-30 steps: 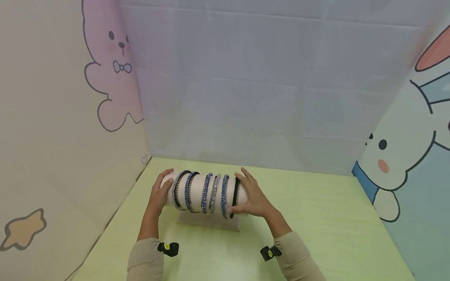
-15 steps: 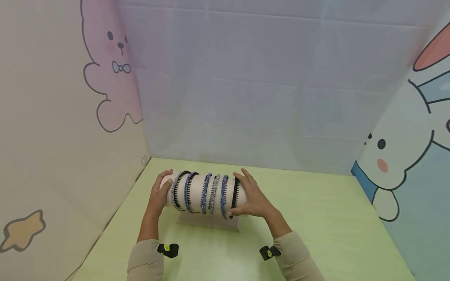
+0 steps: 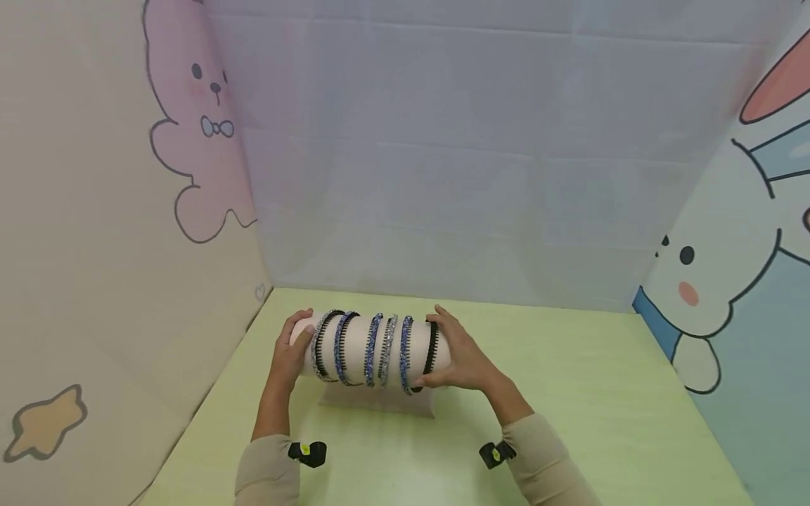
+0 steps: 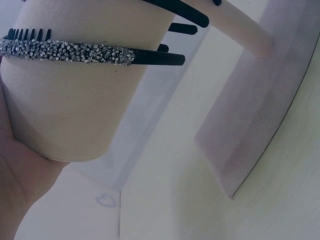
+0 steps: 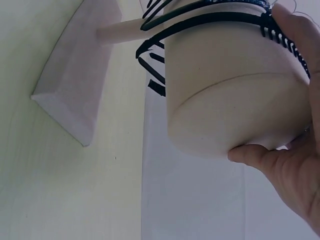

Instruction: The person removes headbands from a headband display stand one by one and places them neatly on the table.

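Observation:
A pale, padded cylinder (image 3: 356, 351) on a low base (image 3: 380, 399) forms a headband display stand. Several toothed headbands arch over it, among them silver rhinestone (image 4: 75, 51) and blue glittery (image 3: 406, 355) ones. At its left end my left hand (image 3: 292, 351) grips the cylinder, thumb in front and fingers behind. My right hand (image 3: 460, 360) is at the right end, spread round a black headband (image 3: 432, 348); its thumb lies by the band's lower front and its fingertips by the top. The black headband leans, its top farther right. The right wrist view shows its ends (image 5: 157, 87) apart from the cylinder.
A light green tabletop (image 3: 569, 393) carries the stand. Fabric walls (image 3: 405, 154) enclose the back and both sides, printed with cartoon animals. Each sleeve bears a small black wrist device (image 3: 308, 453).
The black headband has shifted slightly right along the cylinder and slants more, with my right hand moving along with it. My left hand keeps its hold.

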`<state>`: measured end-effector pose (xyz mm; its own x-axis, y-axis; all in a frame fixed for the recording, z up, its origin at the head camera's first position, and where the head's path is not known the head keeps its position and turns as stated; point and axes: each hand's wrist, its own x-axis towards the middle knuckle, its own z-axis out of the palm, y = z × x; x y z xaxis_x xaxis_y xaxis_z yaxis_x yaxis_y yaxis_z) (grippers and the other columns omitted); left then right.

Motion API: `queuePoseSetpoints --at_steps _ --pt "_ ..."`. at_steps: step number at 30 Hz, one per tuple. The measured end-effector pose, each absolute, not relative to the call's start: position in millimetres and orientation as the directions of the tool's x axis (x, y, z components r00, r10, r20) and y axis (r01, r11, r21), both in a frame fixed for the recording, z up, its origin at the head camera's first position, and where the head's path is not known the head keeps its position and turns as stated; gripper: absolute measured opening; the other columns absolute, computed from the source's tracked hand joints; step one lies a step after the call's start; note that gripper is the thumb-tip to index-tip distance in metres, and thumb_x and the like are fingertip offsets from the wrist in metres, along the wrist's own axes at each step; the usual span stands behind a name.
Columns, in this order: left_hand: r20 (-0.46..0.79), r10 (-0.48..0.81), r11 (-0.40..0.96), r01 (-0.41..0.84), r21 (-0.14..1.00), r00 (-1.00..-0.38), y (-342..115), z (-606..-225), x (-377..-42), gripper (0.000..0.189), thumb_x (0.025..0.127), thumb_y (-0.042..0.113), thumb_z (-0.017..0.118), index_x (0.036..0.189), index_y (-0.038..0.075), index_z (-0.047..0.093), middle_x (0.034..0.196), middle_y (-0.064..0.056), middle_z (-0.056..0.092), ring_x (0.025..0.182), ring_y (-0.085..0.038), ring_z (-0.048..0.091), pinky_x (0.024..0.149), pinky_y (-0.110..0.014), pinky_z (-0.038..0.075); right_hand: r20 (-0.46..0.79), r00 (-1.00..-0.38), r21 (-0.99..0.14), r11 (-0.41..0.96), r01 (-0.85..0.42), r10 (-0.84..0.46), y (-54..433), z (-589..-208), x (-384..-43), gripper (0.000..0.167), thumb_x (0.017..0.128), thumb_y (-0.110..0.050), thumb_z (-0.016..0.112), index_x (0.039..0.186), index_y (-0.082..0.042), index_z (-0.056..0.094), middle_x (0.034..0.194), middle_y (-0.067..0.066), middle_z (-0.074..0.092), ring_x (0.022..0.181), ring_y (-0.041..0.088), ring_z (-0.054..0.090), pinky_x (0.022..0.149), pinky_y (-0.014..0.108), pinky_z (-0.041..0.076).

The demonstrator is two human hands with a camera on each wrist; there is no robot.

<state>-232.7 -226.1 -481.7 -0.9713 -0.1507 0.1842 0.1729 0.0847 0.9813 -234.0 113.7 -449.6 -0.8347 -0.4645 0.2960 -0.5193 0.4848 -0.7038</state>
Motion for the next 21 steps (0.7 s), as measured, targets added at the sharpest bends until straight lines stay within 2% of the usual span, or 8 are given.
queuePoseSetpoints --at_steps 3,9,16,21 --pt "0.169 -0.158 0.101 0.155 0.983 -0.973 -225.9 -482.3 -234.9 0.035 0.097 0.019 0.050 0.131 0.014 0.044 0.143 -0.004 0.036 0.113 -0.026 0.039 0.084 -0.041 0.033 0.294 -0.835 -0.736 0.448 -0.508 -0.465 116.4 -450.5 -234.9 0.104 0.055 -0.043 0.087 0.140 -0.018 0.032 0.152 0.007 0.016 0.131 0.034 0.028 0.088 0.047 0.041" --pt "0.178 -0.170 0.088 0.165 0.982 -0.969 -224.2 -485.2 -236.9 0.035 0.096 0.016 0.051 0.131 0.011 0.044 0.143 -0.007 0.036 0.115 -0.025 0.038 0.086 -0.039 0.033 0.304 -0.810 -0.779 0.358 -0.515 -0.502 121.7 -453.1 -236.8 0.102 0.062 -0.035 0.086 0.141 -0.013 0.025 0.150 0.012 0.019 0.124 0.033 0.039 0.081 0.039 0.047" --pt "0.158 -0.147 0.063 0.150 0.987 -0.976 -218.6 -473.9 -234.8 0.036 0.096 0.013 0.050 0.131 0.008 0.044 0.141 -0.007 0.037 0.109 -0.023 0.041 0.082 -0.036 0.037 0.347 -0.807 -0.807 0.286 -0.517 -0.478 128.2 -456.6 -237.3 0.102 0.063 -0.027 0.086 0.143 -0.015 0.024 0.142 0.016 0.030 0.125 0.033 0.036 0.090 0.055 0.036" --pt "0.186 -0.146 0.084 0.175 0.981 -0.972 -217.0 -459.0 -225.2 0.036 0.095 0.010 0.050 0.130 0.002 0.043 0.141 -0.013 0.037 0.115 -0.024 0.038 0.087 -0.036 0.033 0.373 -0.812 -0.819 0.251 -0.515 -0.448 126.1 -459.7 -235.4 0.100 0.064 -0.020 0.086 0.143 -0.013 0.025 0.142 0.017 0.029 0.129 0.034 0.029 0.090 0.055 0.036"
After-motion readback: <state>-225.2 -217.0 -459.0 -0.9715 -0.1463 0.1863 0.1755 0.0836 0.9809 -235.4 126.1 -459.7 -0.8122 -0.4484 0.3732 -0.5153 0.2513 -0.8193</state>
